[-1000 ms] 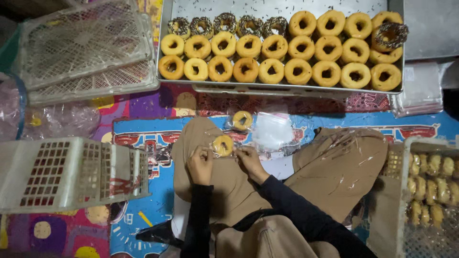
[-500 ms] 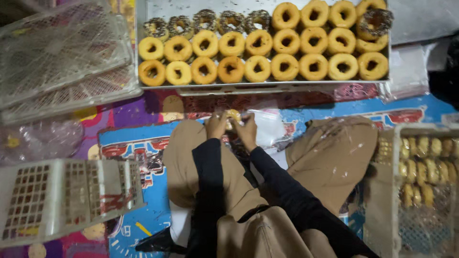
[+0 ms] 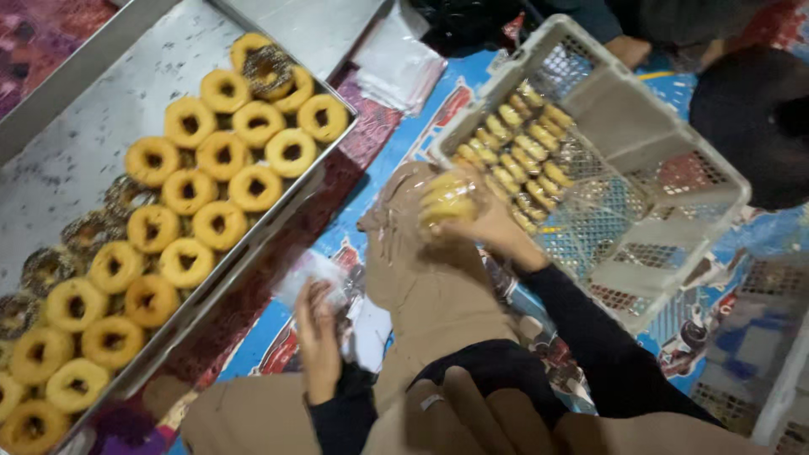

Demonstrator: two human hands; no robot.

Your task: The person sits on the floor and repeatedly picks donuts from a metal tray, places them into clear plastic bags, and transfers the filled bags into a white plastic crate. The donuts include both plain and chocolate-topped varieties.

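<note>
My right hand (image 3: 495, 229) grips a yellow doughnut wrapped in a clear bag (image 3: 449, 200). It holds it above my knee, at the near corner of a white plastic crate (image 3: 674, 160). Rows of bagged doughnuts (image 3: 514, 147) lie along the crate's left side. My left hand (image 3: 318, 335) is lower down, its fingers pinching a clear plastic bag (image 3: 308, 274) beside the metal tray (image 3: 76, 143). The tray holds several rows of plain ring doughnuts (image 3: 202, 190), with a few dark-topped ones at its ends.
A stack of clear bags (image 3: 396, 63) lies beyond the tray's far corner. Another person in dark clothes (image 3: 746, 118) sits past the crate, a hand (image 3: 628, 49) near its far rim. A patterned blue mat (image 3: 404, 135) covers the floor. A second crate's edge (image 3: 779, 396) shows at lower right.
The view has swung to the right and tilted. My hands, together at the doughnut before, have parted: the right carried the bagged doughnut toward the crate, the left dropped to the clear bags.
</note>
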